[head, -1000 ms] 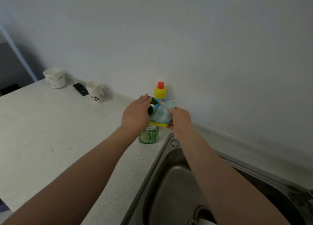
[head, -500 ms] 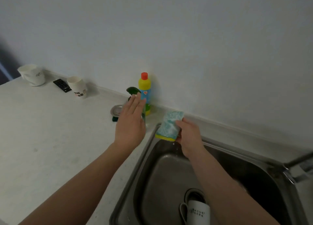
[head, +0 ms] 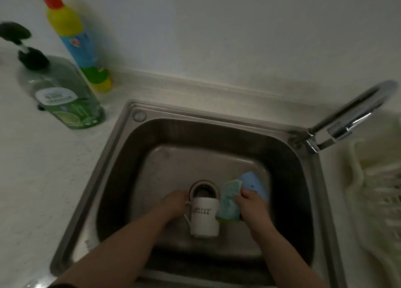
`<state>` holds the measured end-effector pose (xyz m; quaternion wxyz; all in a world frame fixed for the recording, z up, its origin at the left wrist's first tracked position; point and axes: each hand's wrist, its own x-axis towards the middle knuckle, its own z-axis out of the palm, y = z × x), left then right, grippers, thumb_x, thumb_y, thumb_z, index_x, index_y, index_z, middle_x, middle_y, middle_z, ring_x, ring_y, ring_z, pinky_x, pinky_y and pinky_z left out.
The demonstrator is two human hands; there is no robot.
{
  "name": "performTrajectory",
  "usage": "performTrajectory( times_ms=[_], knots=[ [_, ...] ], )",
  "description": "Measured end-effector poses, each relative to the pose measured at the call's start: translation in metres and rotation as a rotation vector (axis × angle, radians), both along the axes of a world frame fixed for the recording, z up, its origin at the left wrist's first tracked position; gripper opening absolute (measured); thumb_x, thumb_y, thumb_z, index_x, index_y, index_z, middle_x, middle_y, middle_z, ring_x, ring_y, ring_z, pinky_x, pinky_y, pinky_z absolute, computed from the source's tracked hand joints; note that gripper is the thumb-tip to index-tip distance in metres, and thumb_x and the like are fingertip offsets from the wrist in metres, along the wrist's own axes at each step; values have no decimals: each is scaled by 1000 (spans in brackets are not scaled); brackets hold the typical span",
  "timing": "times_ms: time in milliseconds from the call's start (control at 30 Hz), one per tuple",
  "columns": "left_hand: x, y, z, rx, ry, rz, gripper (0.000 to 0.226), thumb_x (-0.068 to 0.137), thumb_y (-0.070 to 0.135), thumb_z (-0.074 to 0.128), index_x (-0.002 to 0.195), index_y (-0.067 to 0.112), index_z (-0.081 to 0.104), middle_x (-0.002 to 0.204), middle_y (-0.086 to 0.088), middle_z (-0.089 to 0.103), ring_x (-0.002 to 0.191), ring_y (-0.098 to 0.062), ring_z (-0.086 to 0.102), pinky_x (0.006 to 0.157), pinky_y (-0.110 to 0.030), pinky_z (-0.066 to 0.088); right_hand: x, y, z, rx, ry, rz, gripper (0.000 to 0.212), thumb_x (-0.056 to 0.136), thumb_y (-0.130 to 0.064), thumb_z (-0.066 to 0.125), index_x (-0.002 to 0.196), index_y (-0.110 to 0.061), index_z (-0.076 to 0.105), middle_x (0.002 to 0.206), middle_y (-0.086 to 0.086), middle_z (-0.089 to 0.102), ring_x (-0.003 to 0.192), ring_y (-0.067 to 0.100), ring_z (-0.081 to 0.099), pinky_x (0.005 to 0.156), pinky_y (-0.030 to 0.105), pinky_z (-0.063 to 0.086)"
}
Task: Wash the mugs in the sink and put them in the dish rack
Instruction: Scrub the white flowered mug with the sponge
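Observation:
A white mug [head: 205,217] with dark lettering lies on its side in the steel sink [head: 130,148], just in front of the drain [head: 203,191]. My left hand [head: 174,204] grips the mug at its handle side. My right hand [head: 252,208] holds a teal and yellow sponge [head: 229,203] right beside the mug's other side. A light blue mug [head: 255,184] lies in the sink behind my right hand, partly hidden by it. The white dish rack [head: 375,192] stands on the counter to the right of the sink.
A chrome faucet [head: 351,116] rises at the sink's back right corner. On the counter to the left stand a green dish soap pump bottle [head: 67,96] and a yellow and blue bottle with a red cap [head: 76,40], against the wall.
The view has dropped from the counter to the sink. My left hand left the soap pump and took hold of the white mug. My right hand brought the sponge down into the sink.

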<state>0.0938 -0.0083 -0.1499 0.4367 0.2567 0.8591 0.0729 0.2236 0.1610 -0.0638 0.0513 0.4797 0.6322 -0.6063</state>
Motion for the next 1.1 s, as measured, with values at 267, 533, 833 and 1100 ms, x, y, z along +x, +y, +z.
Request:
performTrajectory(
  times_ms=[267,533,833,1100],
  knots=[
    [5,8,-29,-107,-7,-50,25,94,25,54,113,14,66,118,-10,62,103,-24,62,87,-32,50,25,21,-21,-53,-45,-17,26,95,-4,51,94,-24,67,100,2,67,96,23,65,91,48,53],
    [22,-7,10,85,-250,500,19,97,19,53,98,3,63,103,-21,68,80,-33,69,60,-39,61,25,21,2,58,-41,78,21,93,-7,52,104,-15,70,102,5,69,93,20,66,88,42,55],
    [14,4,128,551,-23,621,21,96,26,58,86,10,69,86,-14,68,82,-25,63,84,-45,53,1,2,90,801,90,403,29,93,-26,55,120,-25,66,108,1,59,93,16,57,83,34,49],
    [14,-3,214,762,113,610,23,70,35,64,53,23,54,52,1,53,58,-18,49,64,-45,47,-2,-28,138,1042,233,1021,43,94,-25,46,137,-19,50,134,5,52,125,27,43,108,34,28]
  ],
)
